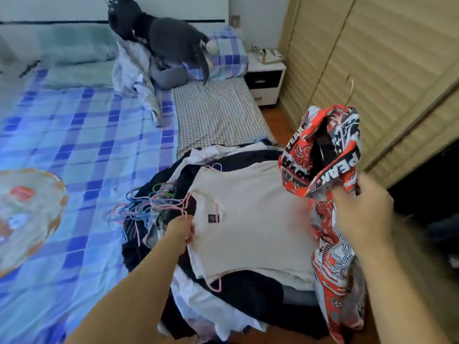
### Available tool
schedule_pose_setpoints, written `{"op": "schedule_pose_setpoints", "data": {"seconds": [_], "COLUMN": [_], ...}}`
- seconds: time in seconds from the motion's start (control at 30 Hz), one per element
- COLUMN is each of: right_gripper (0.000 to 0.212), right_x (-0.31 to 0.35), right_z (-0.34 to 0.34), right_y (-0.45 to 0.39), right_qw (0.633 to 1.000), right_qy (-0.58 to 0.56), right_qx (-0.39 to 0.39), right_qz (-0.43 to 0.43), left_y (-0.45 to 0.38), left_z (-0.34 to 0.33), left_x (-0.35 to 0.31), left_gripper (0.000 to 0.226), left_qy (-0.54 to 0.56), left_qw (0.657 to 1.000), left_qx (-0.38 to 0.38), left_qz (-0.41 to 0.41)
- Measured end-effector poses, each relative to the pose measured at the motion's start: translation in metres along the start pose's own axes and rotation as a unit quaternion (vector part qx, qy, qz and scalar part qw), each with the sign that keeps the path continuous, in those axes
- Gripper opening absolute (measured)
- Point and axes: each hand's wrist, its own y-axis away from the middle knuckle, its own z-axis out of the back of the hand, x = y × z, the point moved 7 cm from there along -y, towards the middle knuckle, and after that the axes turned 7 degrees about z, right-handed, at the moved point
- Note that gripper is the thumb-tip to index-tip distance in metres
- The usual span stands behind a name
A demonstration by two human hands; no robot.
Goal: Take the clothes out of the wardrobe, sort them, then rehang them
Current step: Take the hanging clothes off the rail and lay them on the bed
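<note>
Red, white and black printed fabric hangs from the person's right hand [360, 209], whose fingers are curled round a bunched fold of this patterned shirt [323, 155]. The shirt is held up in the air above the right edge of the bed, and a thin wire hanger hook [350, 91] rises from its neck, so it seems to be on a hanger already. The left hand [181, 230] reaches to the near left edge of a beige T-shirt [248, 219] and pinches the fabric there, close to a pink hanger [186, 207] that pokes out of its neck.

That T-shirt lies flat on top of a heap of dark and white clothes [223, 306] at the near right corner of the bed. A tangle of blue, pink and green hangers [146, 202] rests just beside the heap on the blue checked bedsheet [74, 145].

Judging from this, the emptying step looks largely done: the clothes are out on the bed, and the wardrobe [372, 70] shows a dark opening at the right. Sorting appears under way, garment by garment. Most of the pile is not yet sorted, and rehanging in the wardrobe remains.
</note>
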Motion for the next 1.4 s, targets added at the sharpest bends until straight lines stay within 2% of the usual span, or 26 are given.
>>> {"op": "schedule_pose_setpoints", "data": {"seconds": [0.1,0.17,0.23,0.33,0.4,0.47,0.57,0.73,0.83,0.93,1.1,1.27,1.4], "right_gripper": [0.016,0.016,0.014,0.016,0.015,0.012,0.010,0.012,0.016,0.018,0.023,0.025,0.021], "right_x": [0.000,0.004,0.011,0.022,0.024,0.020,0.012,0.013,0.005,-0.007,-0.012,-0.014,-0.012], "right_z": [-0.035,-0.037,-0.033,-0.026,-0.026,-0.029,-0.038,-0.036,-0.004,0.046,0.138,0.266,0.345], "right_y": [0.031,0.038,0.035,0.030,0.033,0.040,0.054,0.078,0.085,0.097,0.146,0.220,0.299], "right_qw": [1.000,1.000,0.999,0.999,0.999,0.998,0.997,0.995,0.991,0.974,0.942,0.913,0.903], "right_qy": [0.006,-0.001,0.008,0.023,0.028,0.031,0.038,0.078,0.107,0.171,0.238,0.271,0.321], "right_qx": [0.030,0.022,0.002,-0.007,-0.006,0.000,0.001,0.024,-0.001,-0.066,-0.157,-0.245,-0.230], "right_qz": [-0.005,-0.018,-0.031,-0.030,-0.032,-0.047,-0.060,-0.049,-0.082,-0.136,-0.179,-0.181,-0.168], "left_y": [-0.031,-0.033,-0.034,-0.060,-0.067,-0.049,-0.008,0.025,0.030,0.039,0.120,0.212,0.308], "left_z": [0.006,0.000,0.006,0.032,0.046,0.043,0.028,0.034,0.036,0.031,0.015,-0.022,-0.070], "left_x": [0.006,-0.005,-0.016,-0.008,0.001,0.007,0.031,0.086,0.082,0.062,0.051,0.107,0.169], "left_gripper": [0.021,0.022,0.021,0.034,0.043,0.045,0.052,0.062,0.059,0.052,0.034,0.027,0.026], "left_qy": [-0.025,0.015,0.023,-0.103,-0.225,-0.253,-0.223,-0.308,-0.363,-0.382,-0.295,-0.224,-0.205], "left_qw": [0.999,0.998,0.997,0.994,0.971,0.958,0.962,0.943,0.922,0.914,0.932,0.938,0.921], "left_qx": [0.023,0.060,0.061,0.008,-0.049,-0.091,-0.074,-0.017,0.033,0.039,0.101,0.178,0.243], "left_qz": [0.010,-0.008,-0.031,-0.041,-0.056,-0.097,-0.141,-0.128,-0.129,-0.133,-0.188,-0.195,-0.225]}}
